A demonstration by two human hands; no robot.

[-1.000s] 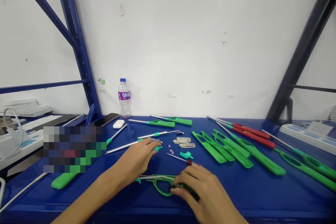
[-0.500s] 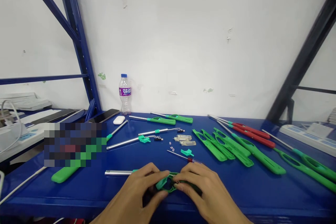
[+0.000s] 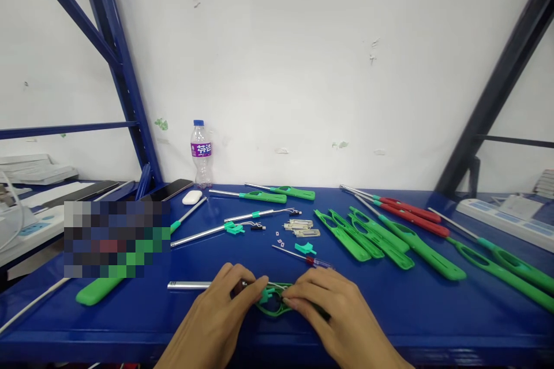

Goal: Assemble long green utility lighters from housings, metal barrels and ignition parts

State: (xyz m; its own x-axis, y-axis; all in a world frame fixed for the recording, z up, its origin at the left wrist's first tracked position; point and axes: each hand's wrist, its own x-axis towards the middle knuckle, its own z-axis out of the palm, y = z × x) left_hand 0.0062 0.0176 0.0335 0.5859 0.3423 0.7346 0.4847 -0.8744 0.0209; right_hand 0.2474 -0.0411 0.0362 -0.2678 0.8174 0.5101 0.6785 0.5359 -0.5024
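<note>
At the table's front, an opened gas lighter lies across between my hands, its metal tube (image 3: 188,285) pointing left and its green handle shell (image 3: 272,312) partly covered. My left hand (image 3: 219,311) grips it near the neck, thumb and forefinger beside the teal trigger (image 3: 265,295). My right hand (image 3: 340,308) has its fingertips pinched at the right side of the handle opening; a small dark part and thin wire show there, mostly hidden. Just beyond lie a screwdriver (image 3: 298,255) with a clear red handle and a loose teal trigger (image 3: 305,248).
Clear fuel tanks (image 3: 305,232), two tube assemblies (image 3: 199,236) with wires, and green shell halves (image 3: 346,236) lie farther back. Red lighters (image 3: 411,219) rest right. A bottle (image 3: 201,155), a white earbud case (image 3: 192,198) and a phone (image 3: 173,189) stand or lie back left.
My left thumb and forefinger have shifted off the teal trigger toward the neck, leaving the trigger more visible in the shell. My right hand stays pinched at the handle. The view has shifted slightly.
</note>
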